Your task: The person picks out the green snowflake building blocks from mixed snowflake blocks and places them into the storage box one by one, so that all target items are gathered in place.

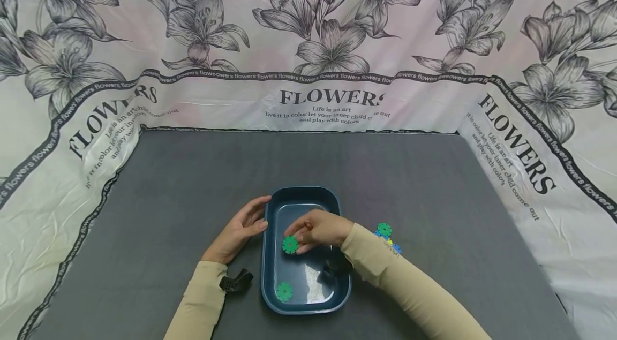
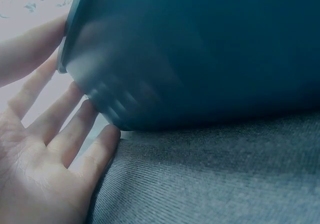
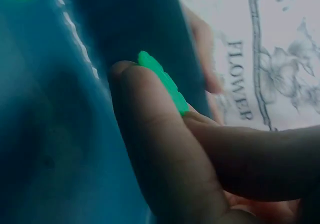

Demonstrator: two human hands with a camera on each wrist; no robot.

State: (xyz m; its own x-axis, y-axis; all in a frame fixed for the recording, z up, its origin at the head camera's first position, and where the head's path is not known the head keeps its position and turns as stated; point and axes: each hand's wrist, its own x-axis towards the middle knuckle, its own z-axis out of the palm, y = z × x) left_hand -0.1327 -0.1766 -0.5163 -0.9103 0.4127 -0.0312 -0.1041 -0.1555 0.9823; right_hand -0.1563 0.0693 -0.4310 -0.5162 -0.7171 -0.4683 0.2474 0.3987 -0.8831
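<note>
A deep blue rectangular tray lies lengthwise on the table in the head view. Over its inside, my right hand pinches a green notched plastic disc between thumb and fingers; the right wrist view shows this disc edge-on. A second green disc lies on the tray floor near the front left corner. My left hand rests against the tray's left side. In the left wrist view, its nearly straight fingers touch the outer wall, with the thumb by the rim.
Right of the tray, a small group of discs sits beside my right sleeve: a green disc with blue and yellow ones partly hidden by the sleeve. Dark grey cloth covers the table. Flower-printed fabric borders the back and sides.
</note>
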